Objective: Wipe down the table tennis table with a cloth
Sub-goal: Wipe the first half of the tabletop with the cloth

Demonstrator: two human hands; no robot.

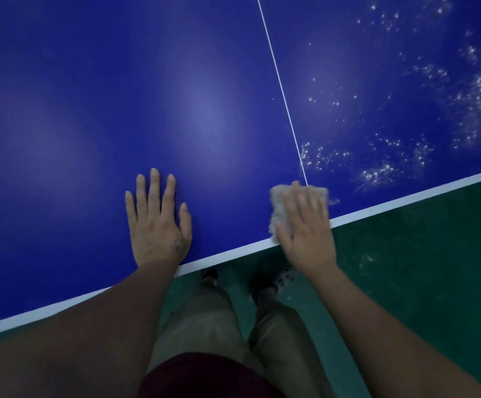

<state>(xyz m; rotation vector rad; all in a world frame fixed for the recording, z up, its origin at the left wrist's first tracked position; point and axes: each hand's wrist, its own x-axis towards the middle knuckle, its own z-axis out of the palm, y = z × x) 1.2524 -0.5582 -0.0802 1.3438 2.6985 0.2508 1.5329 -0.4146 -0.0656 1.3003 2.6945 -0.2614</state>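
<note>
A: Progress?
B: About half, I'd judge. The table (89,110) at 9 o'clock of the centre line (279,81) looks clean. The white specks (406,156) at 2 o'clock of my right hand (305,225) are not yet wiped.
A: Grip?
B: Right hand's fingers are straight, pressing the cloth (277,208) flat by the near edge (blurry). My left hand (157,216) is spread flat at 9 o'clock of it. The far end of the table is cut off, and the cloth is mostly hidden under my palm.

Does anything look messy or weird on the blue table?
Yes. White specks are scattered over the table right of the thin white line; the left side looks clean. The right hand presses the cloth by them.
</note>
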